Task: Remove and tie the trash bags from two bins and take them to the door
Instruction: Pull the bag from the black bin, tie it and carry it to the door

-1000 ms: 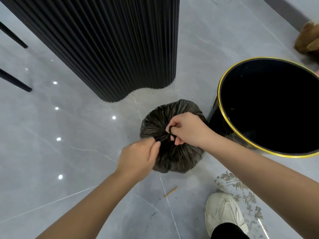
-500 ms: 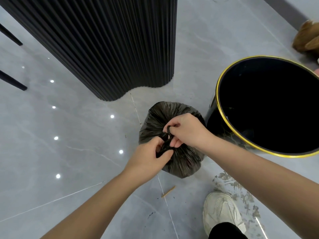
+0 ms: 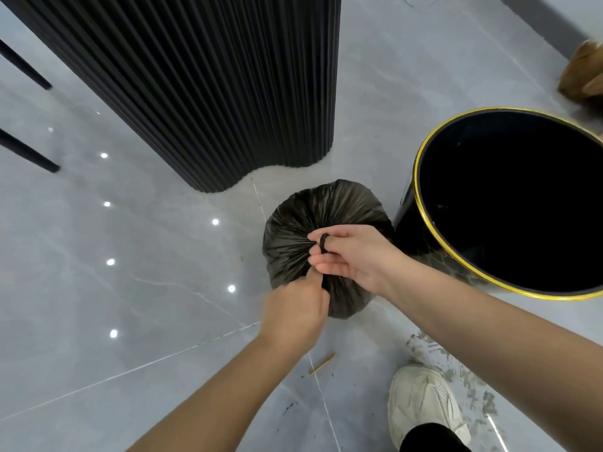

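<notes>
Right hand (image 3: pixel 355 256) fingers have uncurled, one hooked through the trash bag (image 3: pixel 326 210) loop; left hand (image 3: pixel 293 308) fingers grip its neck. Bin (image 3: pixel 406 230) crowds 3 o'clock; floor (image 3: pixel 130 288) opens at 9.

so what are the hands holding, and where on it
The black trash bag, at its gathered neck: right hand has a strand looped round a finger, left hand pinches beside it.

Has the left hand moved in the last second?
Yes: the left hand shifted right, toward the middle of the trash bag, judged against the stick on the floor.
</notes>
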### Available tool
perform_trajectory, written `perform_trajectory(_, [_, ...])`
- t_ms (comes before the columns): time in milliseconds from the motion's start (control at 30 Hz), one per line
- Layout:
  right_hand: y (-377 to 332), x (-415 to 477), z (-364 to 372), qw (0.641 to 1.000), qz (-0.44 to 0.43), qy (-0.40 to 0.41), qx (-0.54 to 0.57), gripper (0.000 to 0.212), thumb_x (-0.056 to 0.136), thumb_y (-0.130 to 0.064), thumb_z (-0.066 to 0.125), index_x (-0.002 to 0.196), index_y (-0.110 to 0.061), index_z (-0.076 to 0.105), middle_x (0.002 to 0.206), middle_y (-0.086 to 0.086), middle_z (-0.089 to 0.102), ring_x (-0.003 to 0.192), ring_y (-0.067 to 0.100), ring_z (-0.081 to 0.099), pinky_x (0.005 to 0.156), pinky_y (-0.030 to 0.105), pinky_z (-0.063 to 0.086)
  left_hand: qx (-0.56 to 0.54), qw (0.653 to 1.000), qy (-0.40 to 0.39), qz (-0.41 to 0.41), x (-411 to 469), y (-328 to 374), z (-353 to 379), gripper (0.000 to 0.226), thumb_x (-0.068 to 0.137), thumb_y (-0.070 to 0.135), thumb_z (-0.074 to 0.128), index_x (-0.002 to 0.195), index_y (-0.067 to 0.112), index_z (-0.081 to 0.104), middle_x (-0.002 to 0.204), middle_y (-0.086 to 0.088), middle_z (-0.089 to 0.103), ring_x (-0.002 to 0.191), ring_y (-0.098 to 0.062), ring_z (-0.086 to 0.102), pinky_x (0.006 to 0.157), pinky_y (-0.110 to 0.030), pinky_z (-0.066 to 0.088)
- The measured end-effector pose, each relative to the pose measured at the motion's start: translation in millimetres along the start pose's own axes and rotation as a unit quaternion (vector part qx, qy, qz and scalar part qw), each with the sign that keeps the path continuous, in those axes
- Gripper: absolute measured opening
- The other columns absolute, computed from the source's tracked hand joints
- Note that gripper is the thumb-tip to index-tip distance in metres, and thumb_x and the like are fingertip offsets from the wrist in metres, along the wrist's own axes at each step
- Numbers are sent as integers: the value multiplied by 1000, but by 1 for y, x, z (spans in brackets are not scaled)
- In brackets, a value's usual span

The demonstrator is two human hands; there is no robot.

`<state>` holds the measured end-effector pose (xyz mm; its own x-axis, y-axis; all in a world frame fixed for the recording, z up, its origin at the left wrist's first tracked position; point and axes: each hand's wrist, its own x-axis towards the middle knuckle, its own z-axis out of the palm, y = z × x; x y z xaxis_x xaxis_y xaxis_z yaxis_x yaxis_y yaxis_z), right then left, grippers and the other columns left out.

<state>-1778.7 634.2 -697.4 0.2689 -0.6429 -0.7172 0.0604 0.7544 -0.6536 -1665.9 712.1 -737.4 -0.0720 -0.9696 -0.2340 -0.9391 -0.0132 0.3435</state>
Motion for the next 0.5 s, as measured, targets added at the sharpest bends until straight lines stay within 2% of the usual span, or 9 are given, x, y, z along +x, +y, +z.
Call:
perform_trajectory(100, [-4,-4,-11,979,-73,-1,-189,18,94,-5,52,95,-7,70,69,7,68,57,14,69,56,23,58,-44,999,29,6,-2,-10,-8,16,91,27,37,85,17,47,69,3,53,63,-23,50,54,-30,28])
perform_trajectory(167, [-9,-6,-20,942,-109,7,-317,19,91,-5,54,90,-10,72,69,7,70,60,17,70,58,25,59,-81,995,66,6,-4,-20,-18,19,87,30,36,80,18,48,64,4,51,59,-21,47,53,-31,31])
perform_trajectory(200, [-10,-7,-22,909,-132,10,-394,20,90,-5,54,87,-13,72,70,6,71,61,17,70,61,26,59,-110,991,81,-4,-3,-25,-22,19,86,30,36,78,19,49,63,3,53,58,-20,49,53,-32,35])
perform_trajectory(233, [-10,-8,-23,858,-164,10,-486,23,89,-5,52,87,-15,73,73,4,72,64,17,70,65,28,59,-151,984,94,-19,-1,-29,-26,18,86,28,37,76,20,50,62,3,53,59,-19,50,54,-33,38])
perform_trajectory(300, [-8,-10,-22,710,-217,13,-670,27,86,-4,52,97,-19,71,88,1,70,79,20,68,73,30,55,-242,963,107,-45,11,-34,-31,19,88,20,41,73,22,52,60,5,53,58,-14,51,56,-32,42])
perform_trajectory(333, [-4,-11,-21,642,-238,14,-729,30,84,-2,53,103,-19,68,96,2,66,86,23,65,74,31,53,-274,955,103,-56,18,-33,-34,21,89,17,42,72,23,53,60,6,53,58,-11,51,56,-28,43])
perform_trajectory(367, [1,-12,-21,596,-258,11,-760,32,81,1,55,105,-18,66,99,3,62,88,25,62,71,31,50,-296,948,91,-67,26,-31,-36,24,90,14,43,72,25,55,61,8,54,59,-9,52,58,-23,42])
perform_trajectory(433, [9,-13,-25,537,-339,-6,-772,26,73,2,65,93,-14,67,88,4,57,77,26,59,59,28,42,-328,939,49,-88,40,-27,-39,24,91,13,45,76,26,58,66,8,59,62,-5,56,61,-19,43])
perform_trajectory(500, [17,-11,-36,508,-429,-32,-746,18,64,0,70,74,-14,68,75,3,54,66,23,54,56,29,44,-369,924,-9,-98,54,-22,-43,22,93,11,46,86,24,62,73,3,63,64,-8,60,62,-23,47])
